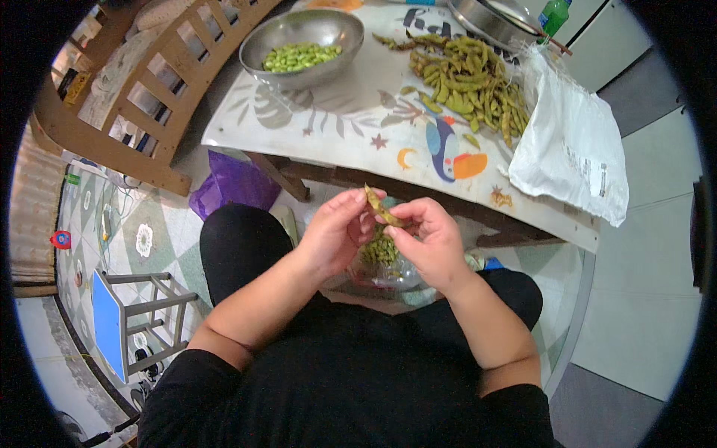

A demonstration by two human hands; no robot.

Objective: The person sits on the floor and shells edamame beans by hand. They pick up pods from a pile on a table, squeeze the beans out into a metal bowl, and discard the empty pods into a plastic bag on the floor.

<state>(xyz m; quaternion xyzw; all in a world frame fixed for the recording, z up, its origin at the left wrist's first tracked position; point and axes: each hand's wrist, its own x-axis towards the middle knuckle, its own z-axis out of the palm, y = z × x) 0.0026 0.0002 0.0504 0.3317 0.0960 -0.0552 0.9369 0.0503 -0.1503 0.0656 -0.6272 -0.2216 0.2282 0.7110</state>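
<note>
Between my two hands, above my lap, is a brownish-green soybean pod (384, 210). My left hand (340, 228) pinches its upper left end with thumb and fingers. At its lower right end, the thumb and fingers of my right hand (426, 243) close on it. Below the hands, between my knees, a clear plastic container (407, 278) holds green pods or hulls (379, 252); my hands hide part of it. A metal bowl (343, 30) with shelled green beans (300, 56) stands at the table's far left. A heap of pods (470, 82) lies at the far right of the table.
The low table (328, 138) has a printed cover, its front edge just beyond my hands. A white plastic bag (571, 149) hangs over its right side, near a metal pot (497, 22) and green bottle (554, 16). Leftward are a purple bag (233, 185), blue-topped stool (109, 325) and wooden chair (175, 123).
</note>
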